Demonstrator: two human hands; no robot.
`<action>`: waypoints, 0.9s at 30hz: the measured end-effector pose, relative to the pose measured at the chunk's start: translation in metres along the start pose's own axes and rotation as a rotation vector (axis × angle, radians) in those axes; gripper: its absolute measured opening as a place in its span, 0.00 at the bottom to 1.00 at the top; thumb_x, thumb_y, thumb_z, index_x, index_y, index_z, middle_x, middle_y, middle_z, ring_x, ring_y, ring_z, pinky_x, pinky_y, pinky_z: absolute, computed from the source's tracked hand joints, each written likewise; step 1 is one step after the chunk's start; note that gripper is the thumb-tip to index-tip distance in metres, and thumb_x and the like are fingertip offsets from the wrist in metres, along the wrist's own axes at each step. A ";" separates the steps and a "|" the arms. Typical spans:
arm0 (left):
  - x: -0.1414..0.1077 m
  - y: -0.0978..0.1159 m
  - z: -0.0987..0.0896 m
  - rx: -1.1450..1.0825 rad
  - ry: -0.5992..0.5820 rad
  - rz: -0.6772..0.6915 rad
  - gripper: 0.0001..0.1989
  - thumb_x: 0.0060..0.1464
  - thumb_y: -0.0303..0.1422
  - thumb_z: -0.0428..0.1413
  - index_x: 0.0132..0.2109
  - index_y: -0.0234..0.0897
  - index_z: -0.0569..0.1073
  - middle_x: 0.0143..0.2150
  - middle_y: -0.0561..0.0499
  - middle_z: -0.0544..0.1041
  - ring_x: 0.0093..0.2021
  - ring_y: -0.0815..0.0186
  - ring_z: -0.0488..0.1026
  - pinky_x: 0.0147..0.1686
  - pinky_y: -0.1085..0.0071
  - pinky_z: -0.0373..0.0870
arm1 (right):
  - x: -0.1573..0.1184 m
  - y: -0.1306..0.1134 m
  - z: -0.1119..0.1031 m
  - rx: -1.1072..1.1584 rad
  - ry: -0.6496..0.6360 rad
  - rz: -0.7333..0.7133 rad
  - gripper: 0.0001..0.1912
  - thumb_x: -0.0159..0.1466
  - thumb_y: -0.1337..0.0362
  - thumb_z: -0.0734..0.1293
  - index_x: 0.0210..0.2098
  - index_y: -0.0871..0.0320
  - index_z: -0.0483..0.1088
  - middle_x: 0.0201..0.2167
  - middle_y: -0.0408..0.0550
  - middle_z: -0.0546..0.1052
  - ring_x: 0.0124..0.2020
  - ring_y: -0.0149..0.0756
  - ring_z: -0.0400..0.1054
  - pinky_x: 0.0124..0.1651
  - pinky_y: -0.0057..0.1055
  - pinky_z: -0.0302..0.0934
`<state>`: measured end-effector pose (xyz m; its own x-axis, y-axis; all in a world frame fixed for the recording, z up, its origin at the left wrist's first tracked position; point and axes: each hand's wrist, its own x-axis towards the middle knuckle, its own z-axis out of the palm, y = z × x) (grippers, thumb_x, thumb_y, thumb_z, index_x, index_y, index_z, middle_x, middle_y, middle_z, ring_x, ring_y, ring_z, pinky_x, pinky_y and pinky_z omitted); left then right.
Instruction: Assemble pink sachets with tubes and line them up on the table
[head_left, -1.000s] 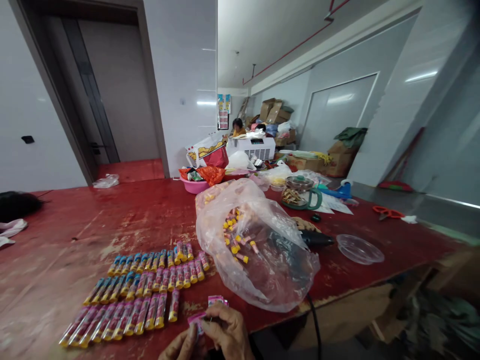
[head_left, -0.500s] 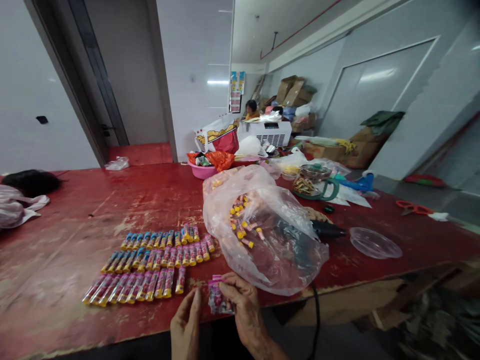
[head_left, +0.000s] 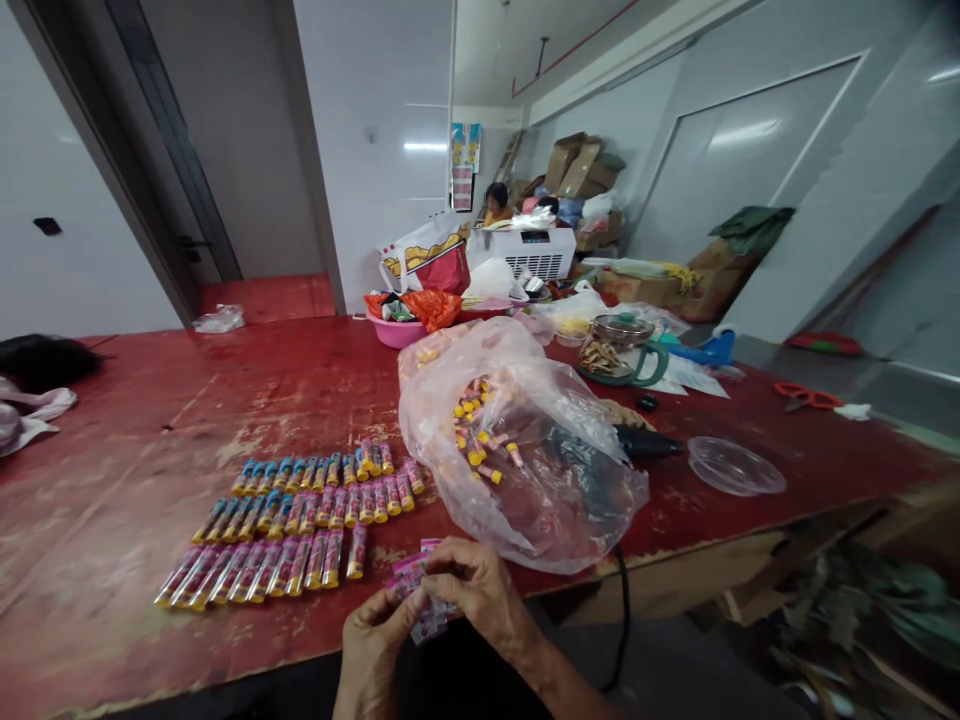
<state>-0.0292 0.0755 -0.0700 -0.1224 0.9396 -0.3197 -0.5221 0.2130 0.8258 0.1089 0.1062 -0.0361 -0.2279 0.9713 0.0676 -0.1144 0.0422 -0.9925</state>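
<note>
Between my two hands, at the table's front edge, is a small pink and clear printed wrapper [head_left: 429,628]. My left hand [head_left: 384,628] pinches its left side, and my right hand [head_left: 480,590] grips its upper right part. Left of them, three rows of small printed tubes [head_left: 262,570] lie on the red table, pink-topped and blue-topped with yellow ends. Beyond my hands spreads a large clear plastic bag [head_left: 525,530], open toward the front, with small yellow-capped pieces [head_left: 480,450] inside.
A black tool [head_left: 649,442] with a hanging cord lies right of the bag. Nearby are a clear lid [head_left: 736,466], red scissors [head_left: 806,396], a glass jar [head_left: 611,350] and a pink basin [head_left: 397,332]. A person [head_left: 496,200] is in the background.
My left hand has closed on the wrapper, which earlier only my right hand held. The wrapper has tilted, and the whole view has shifted slightly.
</note>
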 end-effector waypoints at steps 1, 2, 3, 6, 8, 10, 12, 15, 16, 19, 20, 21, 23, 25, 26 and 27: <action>-0.002 0.000 0.002 -0.007 0.013 0.005 0.17 0.29 0.36 0.73 0.29 0.33 0.82 0.26 0.47 0.82 0.26 0.66 0.76 0.30 0.77 0.72 | 0.000 0.001 0.000 0.015 0.000 0.032 0.07 0.50 0.61 0.71 0.23 0.59 0.75 0.21 0.42 0.69 0.25 0.30 0.60 0.28 0.26 0.53; -0.003 -0.001 0.004 -0.016 0.026 0.009 0.17 0.28 0.36 0.73 0.29 0.33 0.82 0.26 0.47 0.82 0.26 0.66 0.76 0.30 0.77 0.72 | 0.000 0.003 0.000 0.030 0.006 0.056 0.08 0.50 0.61 0.71 0.21 0.60 0.74 0.19 0.41 0.67 0.22 0.29 0.58 0.27 0.26 0.52; -0.003 -0.003 0.005 -0.029 0.038 0.010 0.17 0.27 0.37 0.74 0.29 0.33 0.82 0.25 0.47 0.82 0.25 0.66 0.76 0.29 0.77 0.72 | -0.001 0.005 0.001 0.040 0.018 0.074 0.09 0.50 0.60 0.70 0.19 0.60 0.73 0.17 0.40 0.65 0.20 0.27 0.55 0.25 0.26 0.50; 0.000 -0.012 -0.001 -0.019 0.060 0.006 0.18 0.29 0.40 0.73 0.29 0.33 0.82 0.24 0.48 0.81 0.24 0.67 0.75 0.29 0.76 0.72 | 0.000 0.013 0.000 0.059 0.088 0.120 0.12 0.50 0.59 0.70 0.17 0.60 0.69 0.12 0.37 0.59 0.16 0.24 0.49 0.21 0.25 0.43; 0.007 -0.019 -0.008 0.091 0.073 0.040 0.20 0.32 0.45 0.71 0.30 0.33 0.81 0.24 0.48 0.81 0.24 0.67 0.74 0.28 0.75 0.71 | 0.002 0.018 -0.004 0.072 0.146 0.151 0.14 0.50 0.57 0.70 0.17 0.60 0.67 0.11 0.35 0.56 0.15 0.23 0.46 0.20 0.25 0.40; 0.017 -0.024 -0.012 0.222 0.077 0.095 0.23 0.33 0.50 0.69 0.29 0.33 0.81 0.24 0.48 0.80 0.24 0.66 0.74 0.28 0.73 0.71 | 0.004 0.022 -0.010 0.083 0.196 0.175 0.16 0.49 0.55 0.71 0.17 0.60 0.66 0.10 0.35 0.56 0.14 0.22 0.44 0.19 0.25 0.38; 0.028 -0.025 -0.011 0.315 0.064 0.137 0.24 0.31 0.51 0.68 0.27 0.34 0.80 0.24 0.47 0.81 0.24 0.63 0.74 0.29 0.71 0.71 | 0.005 0.025 -0.016 0.085 0.234 0.182 0.18 0.49 0.53 0.71 0.17 0.60 0.65 0.10 0.35 0.56 0.14 0.21 0.44 0.19 0.25 0.37; 0.041 -0.019 -0.001 0.483 0.023 0.202 0.20 0.34 0.48 0.68 0.28 0.35 0.81 0.26 0.46 0.81 0.28 0.58 0.75 0.31 0.68 0.69 | 0.004 0.029 -0.026 0.077 0.281 0.172 0.18 0.49 0.52 0.71 0.18 0.60 0.65 0.11 0.34 0.56 0.14 0.21 0.43 0.18 0.25 0.37; 0.044 -0.016 0.002 0.553 0.027 0.229 0.18 0.35 0.46 0.67 0.30 0.35 0.81 0.28 0.45 0.81 0.30 0.55 0.75 0.32 0.68 0.69 | 0.003 0.030 -0.029 0.073 0.294 0.168 0.18 0.50 0.52 0.71 0.18 0.60 0.65 0.11 0.34 0.56 0.13 0.21 0.43 0.18 0.25 0.37; 0.048 -0.012 0.007 0.726 0.095 0.311 0.17 0.36 0.44 0.66 0.33 0.37 0.81 0.32 0.42 0.81 0.37 0.49 0.75 0.38 0.63 0.68 | -0.001 0.033 -0.037 0.070 0.323 0.159 0.18 0.50 0.52 0.70 0.19 0.60 0.65 0.11 0.35 0.56 0.14 0.22 0.44 0.18 0.25 0.37; 0.048 -0.013 0.007 0.778 0.133 0.365 0.18 0.37 0.44 0.65 0.35 0.37 0.81 0.35 0.41 0.80 0.40 0.47 0.74 0.41 0.60 0.68 | -0.001 0.033 -0.038 0.070 0.329 0.157 0.18 0.50 0.52 0.70 0.19 0.60 0.64 0.11 0.35 0.56 0.14 0.22 0.44 0.18 0.25 0.37; 0.047 -0.015 0.006 0.826 0.176 0.440 0.19 0.39 0.45 0.64 0.36 0.37 0.81 0.38 0.39 0.80 0.43 0.45 0.73 0.44 0.58 0.67 | -0.001 0.034 -0.039 0.069 0.332 0.153 0.18 0.50 0.52 0.70 0.19 0.59 0.64 0.11 0.35 0.56 0.14 0.22 0.43 0.18 0.25 0.36; 0.043 -0.019 0.006 0.880 0.267 0.651 0.20 0.41 0.45 0.62 0.39 0.37 0.80 0.44 0.37 0.78 0.49 0.44 0.71 0.50 0.56 0.65 | 0.000 0.033 -0.039 0.071 0.328 0.142 0.17 0.50 0.52 0.68 0.19 0.59 0.64 0.11 0.35 0.55 0.14 0.22 0.43 0.18 0.25 0.37; 0.035 -0.021 0.009 0.795 0.241 0.713 0.20 0.41 0.46 0.63 0.39 0.37 0.80 0.43 0.38 0.79 0.47 0.47 0.73 0.49 0.59 0.67 | 0.001 0.030 -0.035 0.068 0.293 0.133 0.15 0.50 0.54 0.67 0.18 0.59 0.64 0.12 0.35 0.55 0.15 0.22 0.43 0.19 0.25 0.37; 0.030 -0.022 0.011 0.694 0.169 0.631 0.21 0.40 0.48 0.64 0.37 0.37 0.81 0.39 0.39 0.81 0.43 0.49 0.75 0.45 0.61 0.70 | 0.002 0.028 -0.032 0.063 0.266 0.133 0.14 0.50 0.55 0.67 0.18 0.59 0.64 0.12 0.35 0.55 0.15 0.23 0.43 0.19 0.25 0.37; 0.025 -0.021 0.014 0.570 0.087 0.495 0.23 0.37 0.50 0.65 0.34 0.36 0.81 0.34 0.41 0.81 0.37 0.51 0.76 0.39 0.63 0.72 | 0.003 0.025 -0.029 0.055 0.238 0.133 0.13 0.50 0.56 0.67 0.18 0.59 0.65 0.11 0.35 0.55 0.15 0.23 0.44 0.19 0.25 0.37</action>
<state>-0.0094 0.0988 -0.0884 -0.3073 0.9420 0.1346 0.1247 -0.1003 0.9871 0.1338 0.1166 -0.0637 -0.0114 0.9954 -0.0952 -0.1525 -0.0958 -0.9837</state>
